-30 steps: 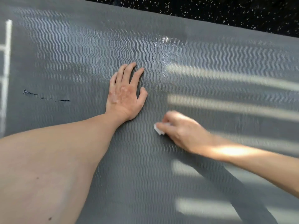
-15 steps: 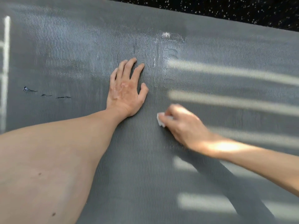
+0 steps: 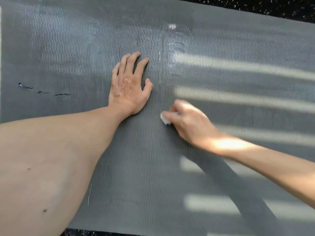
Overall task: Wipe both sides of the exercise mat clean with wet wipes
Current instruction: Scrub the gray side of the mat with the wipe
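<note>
Rubbing with your right hand (image 3: 189,123) curled round the small white wipe (image 3: 165,119), you could ruck or slide the mat (image 3: 68,48) if your left hand (image 3: 127,89), pressed flat with fingers straight, eases off, since the mat lies flat on the speckled floor (image 3: 255,4), its long axis running left to right before you.

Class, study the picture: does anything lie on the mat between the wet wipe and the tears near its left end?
Yes: the left hand, pressed flat on the mat, and its forearm lie between the wet wipe in the right hand and the tears.
</note>
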Demonstrator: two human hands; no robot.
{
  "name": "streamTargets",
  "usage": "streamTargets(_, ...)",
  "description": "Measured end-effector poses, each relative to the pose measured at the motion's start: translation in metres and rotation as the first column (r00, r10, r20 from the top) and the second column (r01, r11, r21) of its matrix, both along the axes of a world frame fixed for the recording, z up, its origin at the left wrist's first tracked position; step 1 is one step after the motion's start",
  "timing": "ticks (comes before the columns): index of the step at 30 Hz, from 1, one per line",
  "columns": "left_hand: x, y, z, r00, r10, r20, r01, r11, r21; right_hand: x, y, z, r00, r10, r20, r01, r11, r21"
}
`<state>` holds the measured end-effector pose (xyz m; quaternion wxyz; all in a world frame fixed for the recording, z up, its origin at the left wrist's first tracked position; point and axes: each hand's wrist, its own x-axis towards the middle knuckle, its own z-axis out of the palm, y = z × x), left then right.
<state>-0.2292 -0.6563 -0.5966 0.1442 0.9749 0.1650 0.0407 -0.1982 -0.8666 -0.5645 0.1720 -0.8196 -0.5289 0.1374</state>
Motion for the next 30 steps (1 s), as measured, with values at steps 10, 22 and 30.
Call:
streamTargets(10,0.000,0.000,-0.001,1.000,-0.012,0.029,0.012,1.000,-0.004,-0.010,0.005,0.004,0.976,-0.196,-0.090,0.200,0.979,0.033)
streamTargets(22,0.000,-0.001,0.000,0.999,-0.013,0.037,0.013,1.000,-0.012,-0.064,-0.013,0.005,0.990,-0.044,-0.138,0.045,0.999,0.004)
streamTargets(30,0.000,-0.001,-0.002,0.999,-0.016,0.040,0.017,1.000,-0.010,-0.067,-0.021,0.008,0.987,-0.114,-0.113,0.117,0.993,0.020)
